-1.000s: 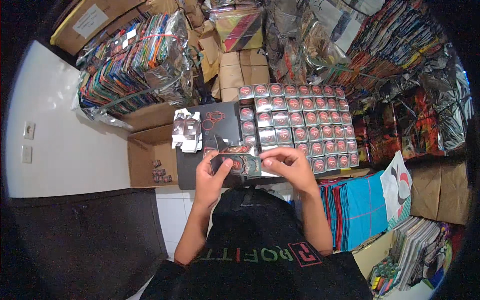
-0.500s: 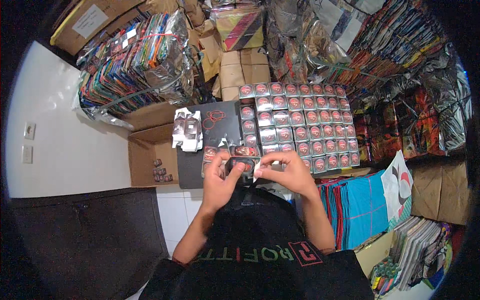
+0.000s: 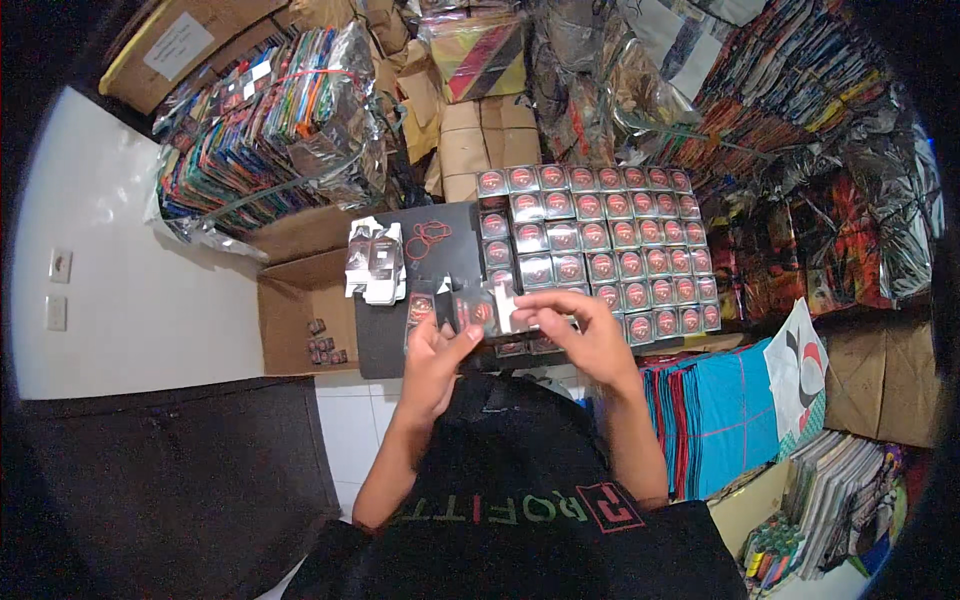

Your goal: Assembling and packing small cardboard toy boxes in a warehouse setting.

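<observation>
My left hand grips a small dark carton with a red round emblem, thumb on its near side. At the carton's right end a white flap stands out. My right hand has its thumb and forefinger at that flap, seeming to pinch its edge. Just left of the carton lies a red-and-black printed piece, partly hidden by my left hand. Rows of small clear-sided boxes with red round emblems fill the right of the dark table.
Flattened white-and-dark cartons lie at the table's left, beside red rubber bands. An open cardboard box with several small round items stands further left. Wrapped bundles crowd the back; blue folded cloth is stacked at right.
The carton has turned and risen slightly, so its emblem and white flap show more plainly. My right fingers have shifted up a little along the flap end.
</observation>
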The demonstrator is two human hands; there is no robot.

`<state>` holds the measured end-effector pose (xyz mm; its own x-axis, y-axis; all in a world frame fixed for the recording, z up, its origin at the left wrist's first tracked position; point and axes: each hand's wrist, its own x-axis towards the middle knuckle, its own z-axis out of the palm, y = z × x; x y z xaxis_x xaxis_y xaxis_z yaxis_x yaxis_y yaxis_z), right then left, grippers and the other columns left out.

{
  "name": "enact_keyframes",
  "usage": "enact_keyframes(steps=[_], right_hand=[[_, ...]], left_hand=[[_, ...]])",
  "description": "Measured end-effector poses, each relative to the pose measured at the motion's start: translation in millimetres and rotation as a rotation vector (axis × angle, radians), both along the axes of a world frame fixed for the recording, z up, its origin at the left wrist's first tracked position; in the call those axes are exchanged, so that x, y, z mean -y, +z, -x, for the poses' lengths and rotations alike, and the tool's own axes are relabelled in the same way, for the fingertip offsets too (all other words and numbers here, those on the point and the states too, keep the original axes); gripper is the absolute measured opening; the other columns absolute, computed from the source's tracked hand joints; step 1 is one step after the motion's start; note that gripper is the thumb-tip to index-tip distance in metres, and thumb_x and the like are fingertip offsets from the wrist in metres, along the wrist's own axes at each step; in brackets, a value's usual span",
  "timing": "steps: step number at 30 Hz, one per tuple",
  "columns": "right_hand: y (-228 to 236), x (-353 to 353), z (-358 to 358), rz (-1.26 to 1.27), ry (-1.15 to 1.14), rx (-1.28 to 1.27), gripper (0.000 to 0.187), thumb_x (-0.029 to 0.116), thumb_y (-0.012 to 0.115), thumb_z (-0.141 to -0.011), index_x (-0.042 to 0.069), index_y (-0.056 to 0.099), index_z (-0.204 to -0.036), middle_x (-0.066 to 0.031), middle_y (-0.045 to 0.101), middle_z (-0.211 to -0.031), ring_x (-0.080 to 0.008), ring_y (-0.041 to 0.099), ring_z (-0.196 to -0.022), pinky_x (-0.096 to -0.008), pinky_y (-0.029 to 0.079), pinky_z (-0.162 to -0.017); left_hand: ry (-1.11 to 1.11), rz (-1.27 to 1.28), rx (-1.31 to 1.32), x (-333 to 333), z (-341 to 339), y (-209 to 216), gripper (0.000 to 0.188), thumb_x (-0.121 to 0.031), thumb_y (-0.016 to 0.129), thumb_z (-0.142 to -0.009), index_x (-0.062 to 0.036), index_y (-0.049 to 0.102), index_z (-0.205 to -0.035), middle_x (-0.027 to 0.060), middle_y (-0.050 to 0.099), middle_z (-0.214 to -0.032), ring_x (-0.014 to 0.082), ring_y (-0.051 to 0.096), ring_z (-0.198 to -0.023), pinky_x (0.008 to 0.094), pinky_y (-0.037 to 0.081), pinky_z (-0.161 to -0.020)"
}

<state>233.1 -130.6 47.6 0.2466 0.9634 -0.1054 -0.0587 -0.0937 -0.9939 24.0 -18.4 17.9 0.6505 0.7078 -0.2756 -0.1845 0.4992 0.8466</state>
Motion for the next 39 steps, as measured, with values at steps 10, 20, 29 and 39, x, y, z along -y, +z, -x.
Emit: enact_keyframes(steps=[10,20,29,39], right_hand=[[0.0,-1.0,5.2,-0.019,-0.147,0.142,0.024,0.007,0.074,-0.094,0.000,0.078,-0.117,-0.0080,0.079,-0.103,-0.0122,0.071,-0.094,-0.0288,0.056,-0.083],[5.8,-1.1,33.5,-0.209,-0.105,0.296,0.027,0.007,0.069,-0.096,0.000,0.076,-0.122,-0.0188,0.077,-0.117,-0.0258,0.075,-0.107,-0.0354,0.055,-0.095],[10.8,-10.5,24.2,-0.215,-0.082,0.534,0.036,0.020,0.086,-0.081,0.005,0.077,-0.112,-0.0100,0.075,-0.103,-0.0207,0.067,-0.097,-0.0361,0.046,-0.088],[5.7,-9.7,23.1,-0.110,-0.172,0.514,0.026,0.020,0.089,-0.080,0.004,0.069,-0.082,-0.0037,0.066,-0.078,-0.0184,0.057,-0.076,-0.0344,0.042,-0.073]], left_hand=[[0.091,0.044,-0.033,-5.3,-9.8,1.8,0.063,0.012,0.074,-0.086,0.0008,0.046,-0.141,0.0149,0.069,-0.124,0.0224,0.071,-0.110,0.0370,0.059,-0.097],[0.204,0.078,-0.001,-10.4,-8.9,-8.5,0.055,0.014,0.073,-0.087,0.0019,0.050,-0.136,0.0146,0.071,-0.121,0.0218,0.072,-0.106,0.0368,0.060,-0.094],[0.110,0.113,0.096,-8.1,-7.6,6.0,0.060,0.012,0.071,-0.088,0.0011,0.045,-0.141,0.0167,0.067,-0.128,0.0233,0.068,-0.117,0.0391,0.056,-0.101],[-0.026,0.200,0.242,-3.6,-6.1,9.0,0.063,0.005,0.057,-0.090,0.0017,0.038,-0.150,0.0206,0.062,-0.134,0.0313,0.064,-0.124,0.0456,0.050,-0.107]])
